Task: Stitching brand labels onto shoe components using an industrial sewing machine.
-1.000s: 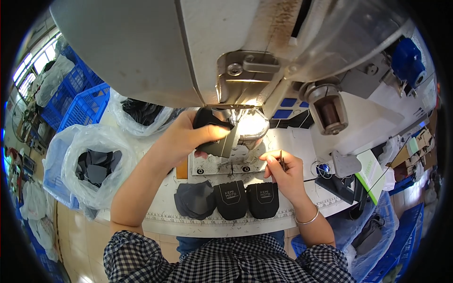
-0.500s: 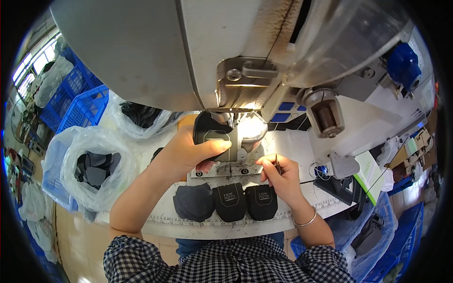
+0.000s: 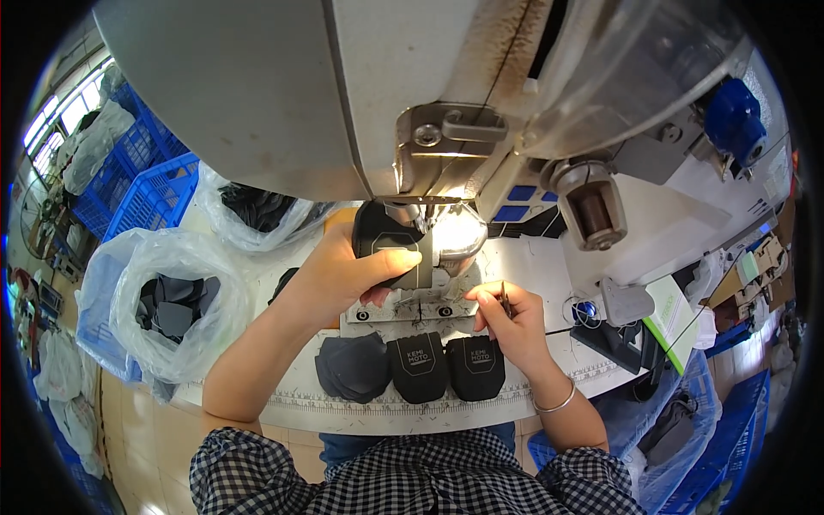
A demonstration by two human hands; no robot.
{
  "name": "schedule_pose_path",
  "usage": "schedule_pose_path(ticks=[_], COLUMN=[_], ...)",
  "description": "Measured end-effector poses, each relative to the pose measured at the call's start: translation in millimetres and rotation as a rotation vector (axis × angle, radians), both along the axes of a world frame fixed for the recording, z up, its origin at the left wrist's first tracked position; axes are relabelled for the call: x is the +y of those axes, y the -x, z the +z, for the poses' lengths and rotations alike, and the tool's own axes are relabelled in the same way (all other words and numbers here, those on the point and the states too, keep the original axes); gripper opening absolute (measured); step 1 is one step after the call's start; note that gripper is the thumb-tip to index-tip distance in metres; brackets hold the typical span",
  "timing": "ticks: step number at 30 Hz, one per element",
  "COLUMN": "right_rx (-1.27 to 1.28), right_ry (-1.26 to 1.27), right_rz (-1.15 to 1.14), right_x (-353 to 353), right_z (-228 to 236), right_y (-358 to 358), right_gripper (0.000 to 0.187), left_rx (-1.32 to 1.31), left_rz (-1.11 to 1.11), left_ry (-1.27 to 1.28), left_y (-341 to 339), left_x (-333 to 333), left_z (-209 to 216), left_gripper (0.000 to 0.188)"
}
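My left hand (image 3: 343,266) grips a black fabric piece (image 3: 396,230) with pale outline stitching, thumb on top and fingers curled beneath. The piece lies at the needle area of a sewing machine (image 3: 249,94), in the lamp's light. To its right, my right hand (image 3: 512,319) is closed around a small dark pointed tool (image 3: 505,299), perhaps thread snips; most of it is hidden by the fingers. Along the table's near side are a pile of plain dark grey pieces (image 3: 352,367), a black printed piece (image 3: 417,367) and another black printed piece (image 3: 476,367).
Left of the machine stand a plastic-lined bin (image 3: 120,283) of dark pieces and a second clear bag (image 3: 225,232). A thread spool (image 3: 592,210) hangs at the right. A ruler strip (image 3: 292,405) follows the table's near edge. Blue crates (image 3: 150,202) stack at the far left.
The fabric piece and my left hand have shifted very slightly at the needle. My right hand stays in place with its tool.
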State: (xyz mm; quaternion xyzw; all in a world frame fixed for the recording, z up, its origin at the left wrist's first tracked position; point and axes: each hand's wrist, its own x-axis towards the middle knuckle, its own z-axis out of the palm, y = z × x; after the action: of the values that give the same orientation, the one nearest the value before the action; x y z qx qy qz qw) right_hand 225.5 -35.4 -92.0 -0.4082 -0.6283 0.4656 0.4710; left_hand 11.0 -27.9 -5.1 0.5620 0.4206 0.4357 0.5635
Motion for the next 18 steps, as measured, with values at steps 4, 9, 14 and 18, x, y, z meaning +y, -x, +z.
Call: schedule_pose_path(ticks=[4, 9, 14, 18], right_rx=[-0.013, -0.001, 0.003, -0.005], right_ry=[0.013, 0.005, 0.012, 0.013], right_rz=[-0.004, -0.006, -0.005, -0.006], right_x=[0, 0, 0, 1], right_z=[1, 0, 0, 0], right_y=[-1, 0, -1, -1], right_gripper=[0.014, 0.014, 0.014, 0.014], left_rx=[0.015, -0.009, -0.117, -0.141], left_rz=[0.011, 0.017, 0.040, 0.030], left_ry=[0.017, 0.044, 0.050, 0.026], left_y=[-1, 1, 2, 5], left_x=[2, 13, 21, 25], left_z=[2, -1, -1, -2], left_gripper=[0.023, 0.013, 0.008, 0.009])
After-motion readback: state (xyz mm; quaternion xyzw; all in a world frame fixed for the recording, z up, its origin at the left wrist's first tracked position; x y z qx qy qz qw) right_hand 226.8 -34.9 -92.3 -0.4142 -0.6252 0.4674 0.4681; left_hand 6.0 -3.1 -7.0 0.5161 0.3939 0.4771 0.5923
